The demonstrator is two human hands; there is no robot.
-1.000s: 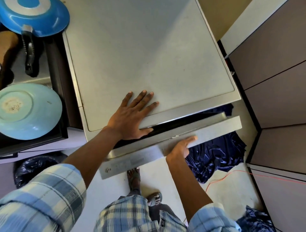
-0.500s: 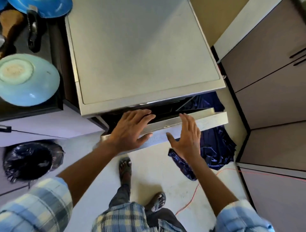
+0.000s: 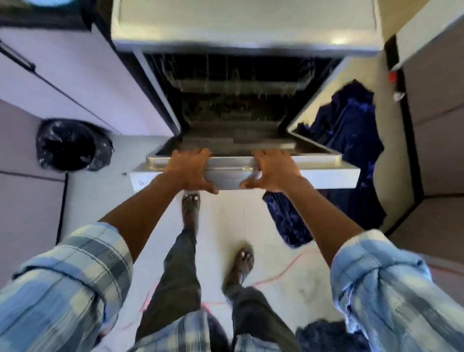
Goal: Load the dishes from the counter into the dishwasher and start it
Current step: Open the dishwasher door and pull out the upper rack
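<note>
The silver dishwasher [image 3: 246, 22] stands ahead of me with its door [image 3: 326, 170] swung down and wide open. Both hands grip the door's top edge. My left hand [image 3: 190, 170] holds it left of centre, fingers over the rim and thumb underneath. My right hand [image 3: 273, 170] holds it right of centre the same way. Inside, the dark wire racks [image 3: 236, 83] show, blurred; I cannot tell whether anything sits in them. A sliver of a blue plate [image 3: 54, 2] peeks in on the counter at the top left.
A bin lined with a black bag [image 3: 70, 145] sits on the floor at left, beside lilac cabinets [image 3: 50, 83]. Dark blue cloth [image 3: 349, 140] lies on the floor right of the door. An orange cord [image 3: 288, 271] runs across the floor near my feet. Brown cabinets [image 3: 437, 125] stand at right.
The dishwasher door has swung from barely ajar to wide open. Both hands moved from resting on its edge to gripping it. My view dropped, so the counter dishes left the frame.
</note>
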